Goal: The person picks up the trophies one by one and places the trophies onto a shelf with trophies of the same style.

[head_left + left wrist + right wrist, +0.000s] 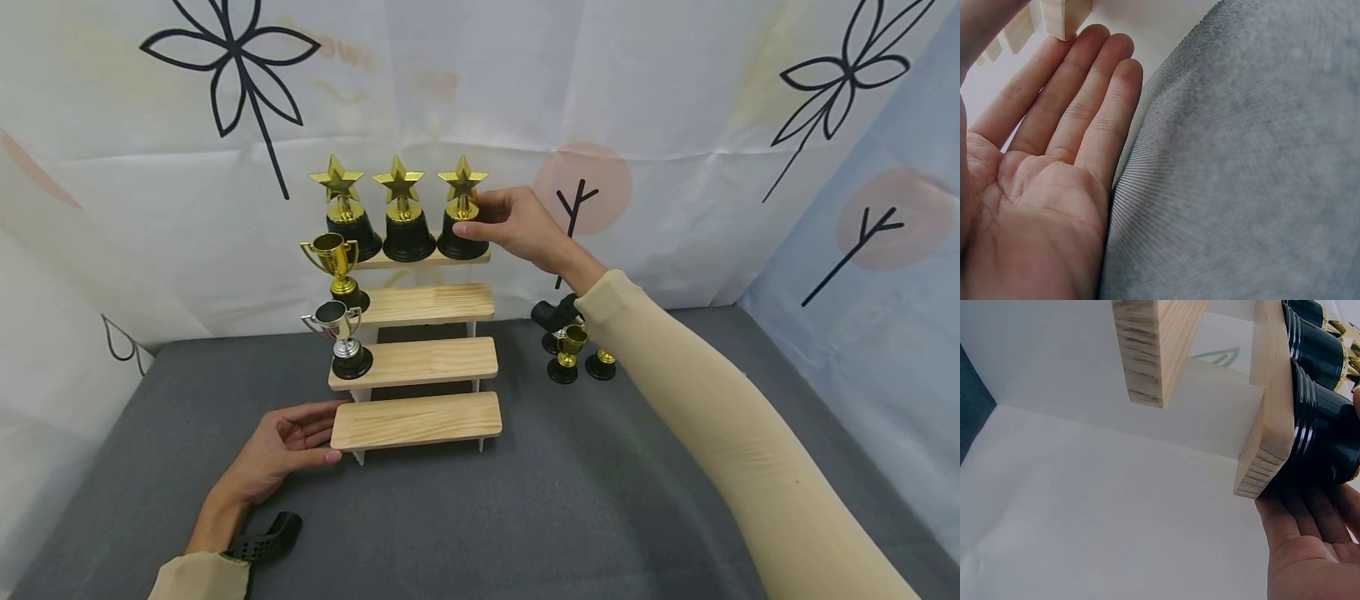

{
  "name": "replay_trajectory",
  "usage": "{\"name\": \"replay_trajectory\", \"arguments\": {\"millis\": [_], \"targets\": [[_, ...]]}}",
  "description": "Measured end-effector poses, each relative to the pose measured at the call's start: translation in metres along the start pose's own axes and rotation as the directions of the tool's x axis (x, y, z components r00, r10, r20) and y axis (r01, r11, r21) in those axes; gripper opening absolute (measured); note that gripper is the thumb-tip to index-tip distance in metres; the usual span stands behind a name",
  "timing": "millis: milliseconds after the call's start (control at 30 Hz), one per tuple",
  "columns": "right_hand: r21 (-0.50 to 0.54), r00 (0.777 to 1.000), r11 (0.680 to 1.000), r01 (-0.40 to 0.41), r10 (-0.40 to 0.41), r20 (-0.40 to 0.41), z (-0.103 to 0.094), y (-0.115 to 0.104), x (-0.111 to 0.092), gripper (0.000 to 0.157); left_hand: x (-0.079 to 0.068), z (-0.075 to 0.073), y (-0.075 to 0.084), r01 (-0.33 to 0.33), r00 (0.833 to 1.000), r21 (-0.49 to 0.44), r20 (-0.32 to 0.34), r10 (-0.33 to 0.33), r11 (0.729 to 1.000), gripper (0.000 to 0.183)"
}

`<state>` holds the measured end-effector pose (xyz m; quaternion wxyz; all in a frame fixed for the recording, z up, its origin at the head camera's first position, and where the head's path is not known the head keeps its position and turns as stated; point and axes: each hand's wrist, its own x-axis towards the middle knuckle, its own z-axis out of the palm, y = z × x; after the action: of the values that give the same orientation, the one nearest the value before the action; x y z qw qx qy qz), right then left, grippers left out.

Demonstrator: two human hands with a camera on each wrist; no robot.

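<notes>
At the right end of the top step, my right hand [521,221] grips a gold star trophy [461,237] by its black base, thumb in front. The right wrist view shows the fingers [1316,515] bent behind that base, which sits on the wooden board [1272,434]. Two more star trophies, a middle one [408,233] and a left one [352,229], stand beside it. My left hand [273,454] is at the left end of the lowest step [416,421], its fingers [1094,119] loosely extended, fingertips at the board's edge; firm contact cannot be told.
A gold cup trophy [332,254] stands on the left of the second step, a silver cup trophy [341,333] below it. Several small cups, including a gold cup [566,354], are on the grey table [570,500] right of the stand, partly behind my right sleeve [697,400].
</notes>
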<state>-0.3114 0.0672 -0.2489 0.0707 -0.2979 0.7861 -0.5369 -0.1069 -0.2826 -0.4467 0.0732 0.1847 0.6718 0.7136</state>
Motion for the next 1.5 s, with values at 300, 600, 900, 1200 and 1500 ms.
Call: {"name": "replay_trajectory", "arguments": {"millis": [300,600,900,1200,1500], "targets": [[0.02,1.0,1.0,-0.003,0.003,0.003,0.0,0.0,0.0,0.048,0.0,0.0,0.001,0.006,1.0,0.011,-0.005,-0.005,1.0,0.066],[0.048,1.0,0.999,0.0,0.0,-0.003,0.0,0.0,-0.001,0.05,0.0,0.0,0.001,0.003,1.0,0.004,0.0,-0.003,1.0,0.066],[0.051,0.999,0.999,-0.016,0.017,-0.027,-0.002,0.001,-0.006,0.06,0.0,0.0,0.001,0.004,1.0,0.009,0.002,-0.004,1.0,0.066],[0.083,1.0,0.997,-0.001,0.002,-0.014,-0.007,0.004,-0.015,0.057,0.0,0.0,0.001,0.001,1.0,0.01,0.002,-0.001,1.0,0.066],[0.079,1.0,0.997,-0.005,0.007,-0.025,-0.014,0.007,-0.025,0.056,0.0,-0.001,-0.001,-0.006,1.0,0.009,0.004,0.006,1.0,0.065]]}}
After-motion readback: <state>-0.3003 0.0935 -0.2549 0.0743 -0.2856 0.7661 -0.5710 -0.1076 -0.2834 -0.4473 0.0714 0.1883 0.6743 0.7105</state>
